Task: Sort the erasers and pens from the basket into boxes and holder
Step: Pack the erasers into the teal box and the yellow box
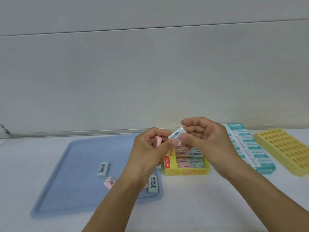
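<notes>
I see both hands raised over yellow box (185, 172). Left hand (148, 148) curled round pink eraser (158, 141); right hand (205, 139) pinching pale eraser (175, 133) at fingertips — the two hands nearly touching. Box holds rows of pink and green erasers. Blue tray (66, 181) at left: green eraser (103, 169), pink one (110, 181), another green (153, 184) near right rim. Teal box (250, 148) and yellow holder (287, 148) far right.
</notes>
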